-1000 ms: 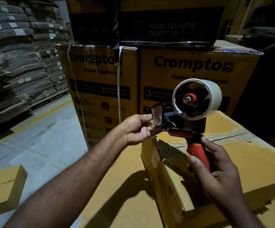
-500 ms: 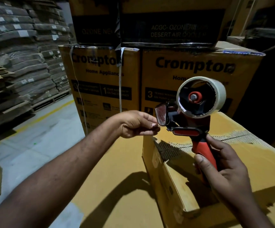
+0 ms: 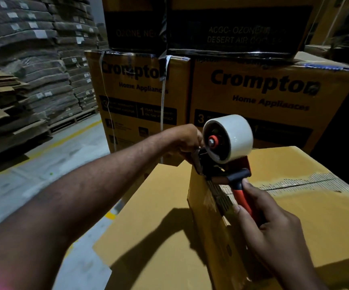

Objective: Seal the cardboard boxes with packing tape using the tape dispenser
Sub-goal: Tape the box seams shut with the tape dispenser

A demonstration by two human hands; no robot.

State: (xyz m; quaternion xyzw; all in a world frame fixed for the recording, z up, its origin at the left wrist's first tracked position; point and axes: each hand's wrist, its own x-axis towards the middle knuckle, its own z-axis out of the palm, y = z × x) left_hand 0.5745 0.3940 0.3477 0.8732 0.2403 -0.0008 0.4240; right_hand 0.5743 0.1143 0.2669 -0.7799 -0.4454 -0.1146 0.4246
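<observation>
A red-and-black tape dispenser (image 3: 221,164) carrying a white tape roll (image 3: 235,137) rests its front on the left top edge of a yellow cardboard box (image 3: 315,216). My right hand (image 3: 274,233) grips its red handle. My left hand (image 3: 187,141) is closed at the dispenser's front end, just left of the roll; whether it pinches the tape end there is hidden. The box's top seam (image 3: 295,183) shows a strip of torn, exposed corrugation running right from the dispenser.
A lower yellow box (image 3: 148,227) sits left of the one being taped. Printed Crompton cartons (image 3: 263,93) are stacked behind, with dark cartons on top. Pallets of flat cardboard (image 3: 33,70) fill the left. A grey floor with a yellow line (image 3: 69,137) lies between.
The dispenser came down from mid-air onto the box's left top edge. My left hand moved with it, staying at the dispenser's front. The view shifted slightly.
</observation>
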